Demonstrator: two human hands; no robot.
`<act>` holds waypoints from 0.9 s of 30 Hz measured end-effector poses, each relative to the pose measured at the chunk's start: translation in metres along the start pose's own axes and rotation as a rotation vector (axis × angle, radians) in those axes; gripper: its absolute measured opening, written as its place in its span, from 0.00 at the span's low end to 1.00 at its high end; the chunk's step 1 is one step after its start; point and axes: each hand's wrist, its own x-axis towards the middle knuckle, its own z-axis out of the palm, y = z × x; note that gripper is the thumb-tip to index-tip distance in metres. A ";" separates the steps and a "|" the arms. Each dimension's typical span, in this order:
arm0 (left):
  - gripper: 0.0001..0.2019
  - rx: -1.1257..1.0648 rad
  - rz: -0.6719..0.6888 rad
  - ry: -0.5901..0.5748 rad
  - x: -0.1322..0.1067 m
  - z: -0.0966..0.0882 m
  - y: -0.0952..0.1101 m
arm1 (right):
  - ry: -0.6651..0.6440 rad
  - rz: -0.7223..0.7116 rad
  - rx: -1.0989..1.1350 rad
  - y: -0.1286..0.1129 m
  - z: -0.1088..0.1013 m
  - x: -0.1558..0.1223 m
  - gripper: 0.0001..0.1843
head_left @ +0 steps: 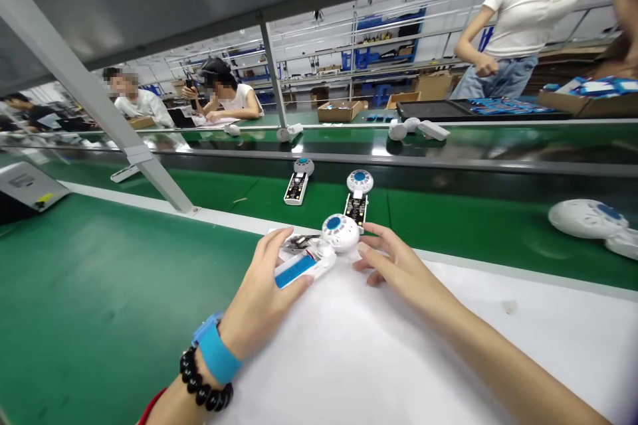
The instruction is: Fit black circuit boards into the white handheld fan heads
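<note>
My left hand (272, 279) grips a white handheld device (340, 234) with a round head and a blue disc in its middle. Its handle is opened up, showing a blue block (295, 271) and some wires; a clear or white part lies beside it under my fingers. To the right of the round head is my right hand (386, 255), fingers apart and slightly curled, close to the head; I cannot tell whether they touch it. Just beyond, a similar device (355, 207) lies with its black circuit board exposed. Another opened device (298, 182) rests farther left.
White paper (379, 352) covers the bench before me, with green surface (149, 265) to the left. A slanted metal post (100, 93) rises at left. More devices, including one at right (588, 219), lie on the green belt (448, 212). Several co-workers are across the line.
</note>
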 end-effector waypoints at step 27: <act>0.21 -0.949 -0.133 -0.705 -0.011 0.003 0.035 | 0.073 -0.338 -0.118 -0.052 -0.004 -0.038 0.18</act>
